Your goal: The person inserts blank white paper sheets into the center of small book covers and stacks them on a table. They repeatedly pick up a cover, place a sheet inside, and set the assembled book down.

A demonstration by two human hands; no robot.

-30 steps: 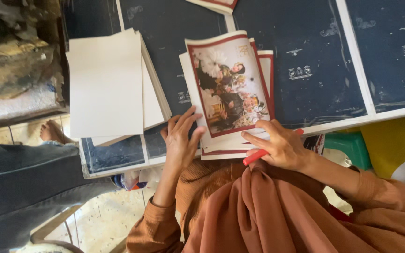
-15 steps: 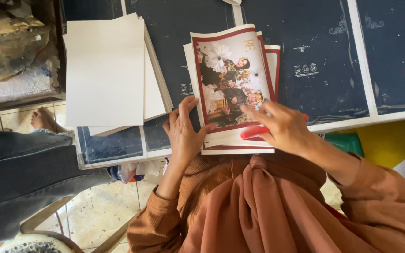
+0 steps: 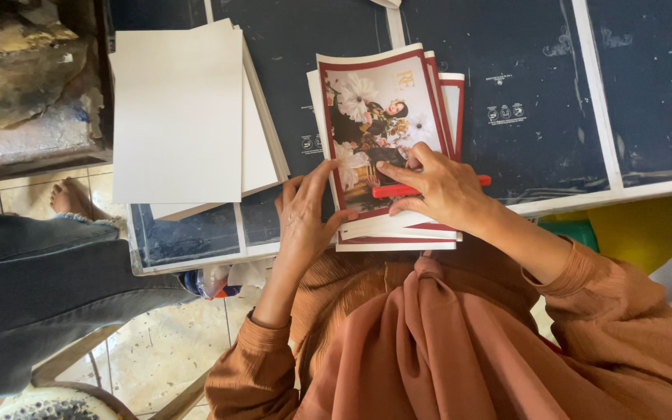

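Red tool (image 3: 398, 189) pinched in right hand (image 3: 441, 187), pressed across top print (image 3: 371, 128) of the stack on the dark table (image 3: 538, 85). Left hand (image 3: 302, 222) flat, open, steadying the edge. Blank sheets (image 3: 176, 113) alongside, untouched; looks mid-job.

Under the hands lie glossy printed sheets (image 3: 379, 132) with dark-red borders and white flowers, a thin red plastic tool (image 3: 398, 189) across them, plain white cards (image 3: 176, 117) leftward, on the dark-blue desk (image 3: 523, 93).

Two hands at work: left hand (image 3: 302, 222), right hand (image 3: 439, 187). One red tool (image 3: 429, 187). One stack of printed floral sheets (image 3: 371, 117), at least three edges showing. One stack of blank white sheets (image 3: 176, 117). One bare foot (image 3: 71, 198).
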